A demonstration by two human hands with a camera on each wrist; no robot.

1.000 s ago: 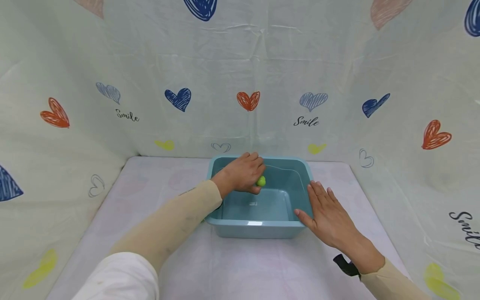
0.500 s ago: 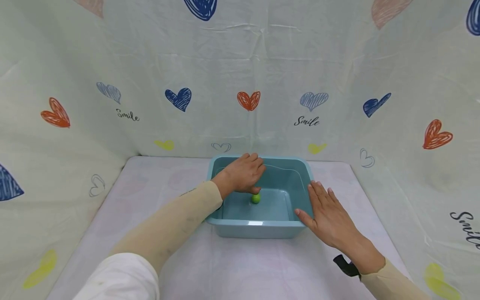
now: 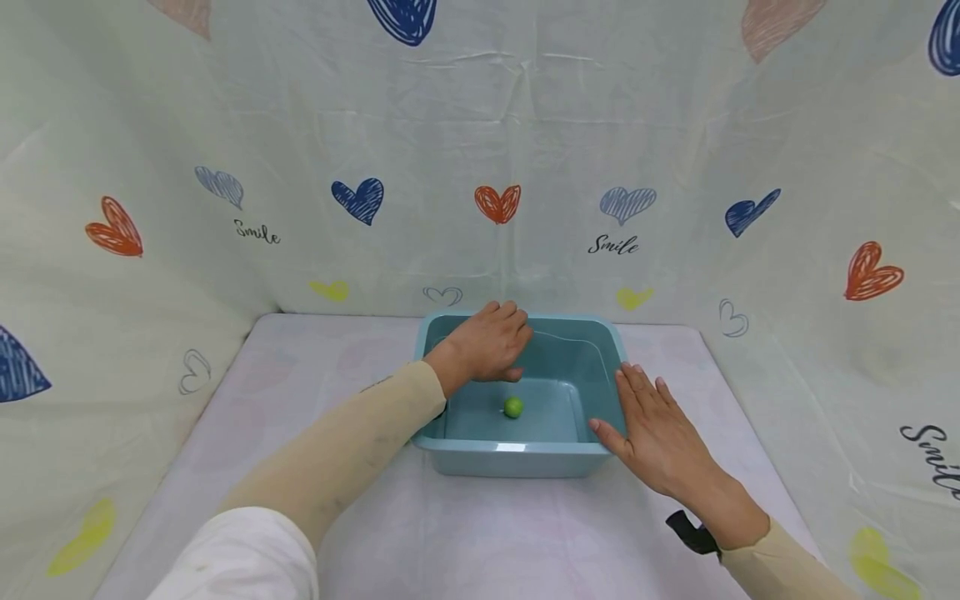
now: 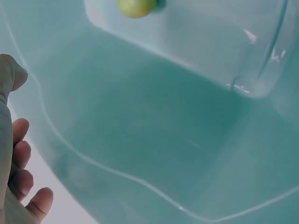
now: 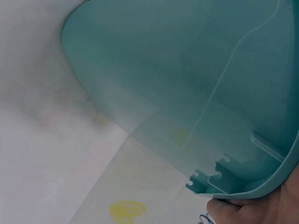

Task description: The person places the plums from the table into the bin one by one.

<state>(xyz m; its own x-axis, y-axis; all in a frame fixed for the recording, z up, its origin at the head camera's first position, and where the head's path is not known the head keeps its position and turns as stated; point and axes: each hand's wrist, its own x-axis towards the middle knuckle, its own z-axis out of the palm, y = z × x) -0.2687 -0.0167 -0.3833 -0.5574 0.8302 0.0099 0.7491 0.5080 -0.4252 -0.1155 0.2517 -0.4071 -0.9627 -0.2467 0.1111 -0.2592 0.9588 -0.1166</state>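
Observation:
In the head view, a small round green ball, like a lime, lies on the floor of a blue-green plastic basin. The left wrist view shows the same lime at its top edge. My left hand hangs over the basin's left back part, apart from the lime. Its fingers are loosely bent and the thumb stands away, with nothing held. At the basin's right side my right hand rests against the rim, fingers straight, thumb near the front corner. The right wrist view shows part of this hand below the rim.
The basin stands on a pale cloth-covered table, near its back edge. A white curtain printed with hearts and words rises behind and beside the table. A black band sits at the right wrist.
The lime has left my left hand, dropped, and come to lie on the basin floor, toward the front. My left hand has shifted up slightly, its thumb raised. The right hand has stayed put.

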